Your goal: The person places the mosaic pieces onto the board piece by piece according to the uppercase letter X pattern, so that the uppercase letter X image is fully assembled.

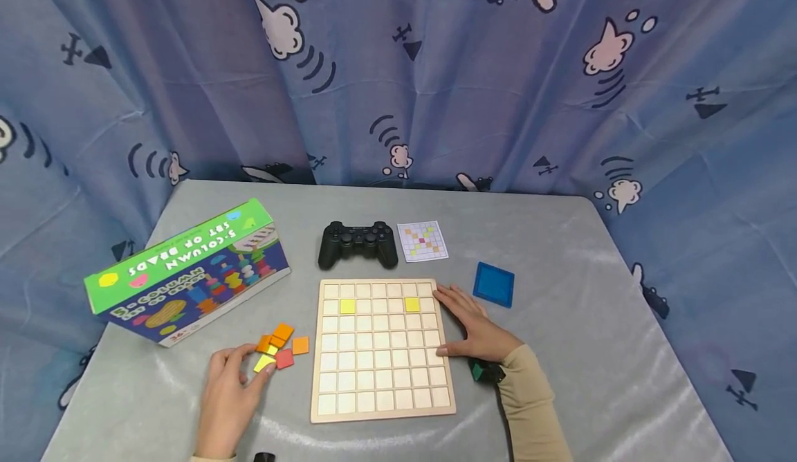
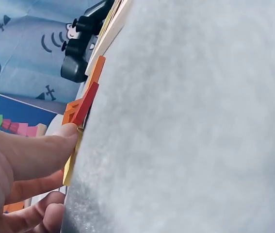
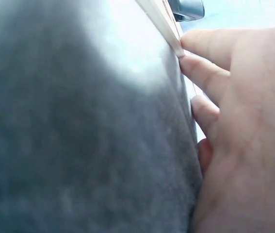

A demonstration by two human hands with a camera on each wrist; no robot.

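My left hand (image 1: 227,393) is at a small pile of coloured square tiles left of the board. Its thumb and index finger pinch a yellow tile (image 1: 264,364), whose edge shows by the thumb in the left wrist view. Around it lie orange tiles (image 1: 283,331) and a red tile (image 1: 284,359). The wooden grid board (image 1: 384,418) lies flat, with one yellow tile (image 1: 347,306) near its upper left and another yellow tile (image 1: 412,304) near its upper right. With fingers extended, my right hand (image 1: 476,327) rests against the board's right edge.
A black game controller (image 1: 358,244) and a card with a coloured grid pattern (image 1: 423,241) lie behind the board. To the right is a shallow blue tray (image 1: 494,284). A green and blue toy box (image 1: 187,275) stands at the left. A patterned curtain (image 1: 398,75) hangs behind the table.
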